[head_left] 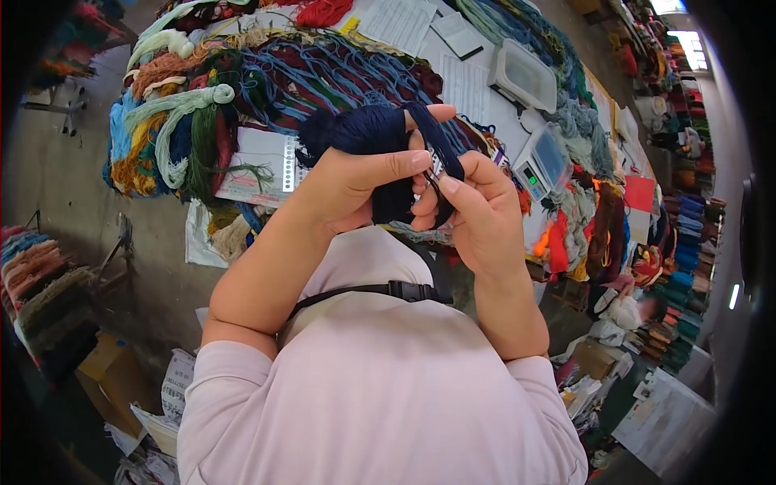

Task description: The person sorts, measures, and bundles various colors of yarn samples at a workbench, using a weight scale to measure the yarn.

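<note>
A dark navy skein of yarn (360, 131) is held up over the front of the table, near the middle of the view. My left hand (364, 174) grips it, with the thumb pressed on a looped end and some fingers behind the strands. Close beside it on the right, my right hand (478, 194) pinches the same loop between thumb and fingers. The thumbs are a short distance apart, with thin dark strands between them. Behind the skein lies a wide spread of blue and dark red yarn (283, 77).
Yarn bundles in many colours (162, 137) hang over the table's left edge. To the right are a digital scale (535, 174), a clear plastic container (525, 74) and papers (396, 24). Yarn racks (44, 283) stand at far left. Another person (626, 311) is at lower right.
</note>
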Available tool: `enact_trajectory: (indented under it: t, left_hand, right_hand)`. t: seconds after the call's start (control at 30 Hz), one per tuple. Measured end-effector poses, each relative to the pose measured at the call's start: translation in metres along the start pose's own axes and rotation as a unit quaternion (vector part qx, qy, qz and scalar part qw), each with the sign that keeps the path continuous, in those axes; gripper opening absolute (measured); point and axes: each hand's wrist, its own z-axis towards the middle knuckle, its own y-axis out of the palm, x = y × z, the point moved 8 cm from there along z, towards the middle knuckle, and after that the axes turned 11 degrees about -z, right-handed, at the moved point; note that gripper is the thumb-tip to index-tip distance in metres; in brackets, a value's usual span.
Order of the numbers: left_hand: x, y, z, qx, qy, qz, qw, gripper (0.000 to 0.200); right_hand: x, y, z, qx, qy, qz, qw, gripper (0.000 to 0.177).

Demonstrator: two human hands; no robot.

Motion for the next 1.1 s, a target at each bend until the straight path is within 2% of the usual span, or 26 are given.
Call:
enact_trajectory:
  t: [0.1,0.17,0.2,0.27,0.3,0.33,0.37,0.4,0.43,0.47,0.53,0.6,0.7,0.73,0.77,0.83,0.9,0.93,0.97,1.0,1.03,1.07,1.1]
  left_hand:
    - [0.005,-0.002,0.003,0.023,0.035,-0.012,0.999,0.059]
    - [0.011,-0.012,0.009,0.004,0.09,-0.032,0.995,0.064]
    - [0.008,-0.012,0.013,-0.029,0.057,-0.051,0.997,0.075]
    - [-0.002,-0.009,0.004,-0.065,-0.069,-0.098,0.991,0.074]
    - [-0.007,-0.013,-0.003,-0.103,-0.131,-0.112,0.98,0.064]
    - [-0.012,-0.017,-0.012,-0.109,-0.174,-0.082,0.975,0.063]
    - [-0.009,-0.019,-0.021,-0.162,-0.189,-0.043,0.968,0.055]
    - [0.003,-0.031,-0.033,-0.182,-0.164,-0.051,0.968,0.053]
    - [0.025,-0.046,-0.051,-0.186,-0.111,-0.079,0.973,0.051]
    - [0.052,-0.064,-0.074,-0.184,-0.047,-0.103,0.976,0.05]
    - [0.115,-0.101,-0.134,-0.146,0.101,-0.116,0.977,0.047]
    - [0.166,-0.121,-0.206,-0.081,0.231,-0.1,0.964,0.045]
    - [0.201,-0.134,-0.303,0.045,0.375,-0.07,0.923,0.043]
    - [0.208,-0.139,-0.334,0.085,0.404,-0.063,0.908,0.043]
    - [0.211,-0.143,-0.36,0.086,0.409,-0.082,0.905,0.043]
    - [0.224,-0.154,-0.421,0.159,0.463,-0.074,0.869,0.042]
    - [0.237,-0.164,-0.467,0.206,0.513,-0.061,0.831,0.041]
    - [0.242,-0.173,-0.481,0.211,0.526,-0.049,0.822,0.04]
    - [0.244,-0.181,-0.48,0.212,0.519,-0.038,0.827,0.04]
    - [0.24,-0.211,-0.488,0.322,0.521,0.062,0.788,0.041]
    - [0.231,-0.235,-0.47,0.378,0.506,0.081,0.771,0.04]
    - [0.212,-0.259,-0.428,0.402,0.473,0.046,0.782,0.039]
    - [0.191,-0.282,-0.38,0.41,0.433,-0.012,0.803,0.038]
  right_hand:
    - [-0.001,-0.002,0.002,-0.001,-0.02,0.003,1.0,0.009]
    - [0.0,-0.021,0.007,0.081,-0.045,-0.043,0.995,0.008]
    - [-0.001,-0.023,0.01,0.041,-0.035,0.011,0.998,0.007]
    - [0.006,-0.019,0.02,-0.11,0.01,0.071,0.991,0.007]
    - [0.01,-0.011,0.017,-0.167,0.062,0.083,0.981,0.008]
    - [0.011,-0.01,0.013,-0.216,0.089,0.087,0.968,0.01]
    - [0.013,-0.013,0.007,-0.266,0.117,0.091,0.953,0.013]
    - [0.012,-0.029,0.008,-0.281,0.09,0.113,0.949,0.019]
    - [0.015,-0.067,0.011,-0.216,0.033,0.085,0.972,0.019]
    - [0.023,-0.114,0.014,-0.13,0.039,0.166,0.977,0.012]
    - [0.036,-0.211,0.015,0.003,0.014,0.244,0.97,0.016]
    - [0.053,-0.307,0.003,0.133,-0.008,0.278,0.951,0.019]
    - [0.102,-0.472,-0.044,0.292,0.01,0.274,0.916,0.019]
    - [0.093,-0.479,-0.065,0.437,0.053,0.211,0.873,0.018]
    - [0.095,-0.509,-0.08,0.429,0.046,0.228,0.873,0.014]
    - [0.101,-0.575,-0.112,0.412,0.033,0.262,0.872,0.012]
    - [0.098,-0.618,-0.133,0.373,0.042,0.298,0.878,0.021]
    - [0.088,-0.621,-0.141,0.425,0.046,0.249,0.869,0.024]
    - [0.071,-0.589,-0.133,0.503,0.038,0.128,0.854,0.03]
    - [0.071,-0.553,-0.11,0.477,0.044,0.097,0.872,0.033]
    - [0.076,-0.526,-0.086,0.45,0.048,0.066,0.889,0.037]
    - [0.1,-0.509,-0.058,0.421,0.062,0.064,0.903,0.037]
    - [0.115,-0.442,-0.02,0.4,0.084,0.041,0.912,0.034]
